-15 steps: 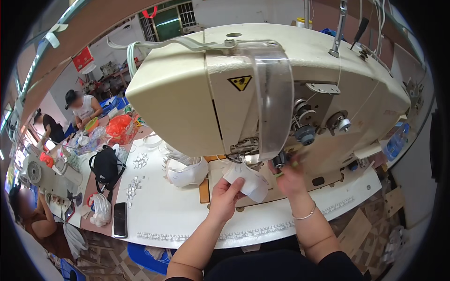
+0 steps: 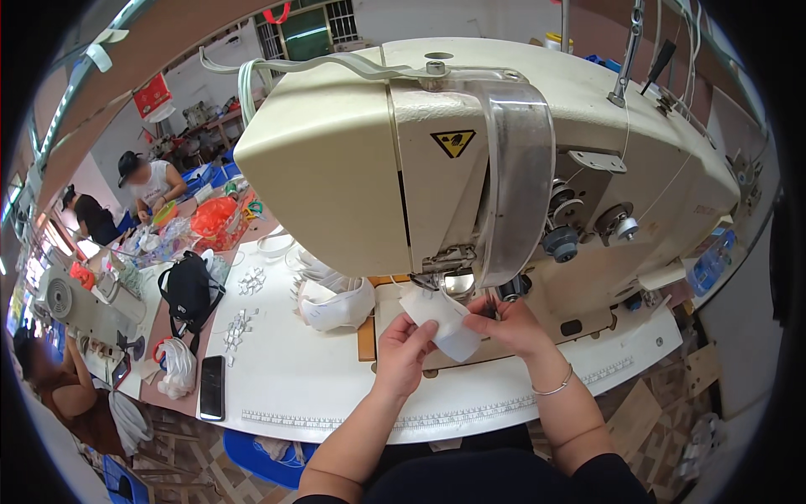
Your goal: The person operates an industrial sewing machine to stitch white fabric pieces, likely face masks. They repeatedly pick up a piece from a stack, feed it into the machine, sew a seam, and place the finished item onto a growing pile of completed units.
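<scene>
Head view: left hand [image 2: 401, 354] and right hand [image 2: 516, 328] clamped on white cloth piece [image 2: 449, 321] at the sewing machine [image 2: 327, 168]

Wears a plain, black, soft-looking fabric top [image 2: 470, 483], rounded over the body at the lower edge of the view. Has short, black fabric sleeves to match, with a loose right sleeve [image 2: 600, 472] ending near the elbow and only a small corner of the left sleeve [image 2: 317, 500] in view. Shows a thin, silver-coloured, rounded bangle [image 2: 552, 393] around the right wrist, plus bare forearms [image 2: 359, 433], an ungloved left hand [image 2: 403, 353] and an ungloved right hand [image 2: 516, 326].
</scene>
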`<action>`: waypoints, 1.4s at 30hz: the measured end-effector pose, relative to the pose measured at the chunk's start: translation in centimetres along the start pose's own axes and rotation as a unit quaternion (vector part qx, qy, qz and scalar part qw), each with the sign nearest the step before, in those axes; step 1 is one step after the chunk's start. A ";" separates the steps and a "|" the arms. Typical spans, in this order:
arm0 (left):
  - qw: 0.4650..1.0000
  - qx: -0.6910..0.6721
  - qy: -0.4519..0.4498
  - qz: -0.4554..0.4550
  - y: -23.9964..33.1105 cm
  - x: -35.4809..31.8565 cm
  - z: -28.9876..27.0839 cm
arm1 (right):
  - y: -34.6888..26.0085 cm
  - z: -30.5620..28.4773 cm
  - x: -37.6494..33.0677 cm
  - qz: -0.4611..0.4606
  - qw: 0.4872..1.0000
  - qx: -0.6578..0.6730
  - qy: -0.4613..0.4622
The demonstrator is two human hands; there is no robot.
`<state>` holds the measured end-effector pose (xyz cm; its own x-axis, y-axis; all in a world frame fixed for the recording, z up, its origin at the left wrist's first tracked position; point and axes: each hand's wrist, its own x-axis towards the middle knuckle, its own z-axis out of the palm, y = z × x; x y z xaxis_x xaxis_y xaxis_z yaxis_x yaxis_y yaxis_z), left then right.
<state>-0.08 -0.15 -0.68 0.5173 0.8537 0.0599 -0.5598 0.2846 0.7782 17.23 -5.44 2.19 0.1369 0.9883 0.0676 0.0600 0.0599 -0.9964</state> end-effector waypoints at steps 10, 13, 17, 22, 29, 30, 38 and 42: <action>0.999 -0.002 -0.011 -0.048 2.3 1.5 -0.5 | 0.2 1.3 0.3 -0.010 0.999 0.039 0.027; 0.997 0.067 -0.030 0.008 2.2 0.9 0.1 | 0.2 1.3 0.0 0.003 0.999 0.025 0.023; 0.992 0.116 -0.050 0.022 2.0 1.1 -0.1 | 0.1 1.4 0.0 -0.014 1.000 -0.001 0.020; 0.997 0.067 -0.033 -0.034 3.1 2.1 -0.2 | -0.4 2.0 -0.2 -0.004 1.000 -0.006 0.012; 0.994 0.075 -0.046 -0.063 3.9 3.1 -0.8 | 0.0 2.4 -0.2 -0.010 1.000 -0.015 0.019; 0.994 0.067 -0.047 -0.067 3.9 3.4 -1.0 | 0.0 2.6 -0.1 -0.011 1.000 -0.001 0.026; 0.993 0.056 -0.031 -0.096 4.2 4.6 -1.3 | 0.0 2.8 -0.1 -0.031 0.999 -0.009 0.039; 0.994 0.028 -0.023 -0.101 3.7 5.5 -2.4 | -0.6 3.4 0.1 -0.020 0.997 -0.007 0.069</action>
<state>-0.82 6.68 1.06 0.6450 0.7606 -0.0744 -0.4050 0.4227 0.8107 13.87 -4.95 2.61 0.2692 0.9562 0.1150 0.0826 0.0961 -0.9919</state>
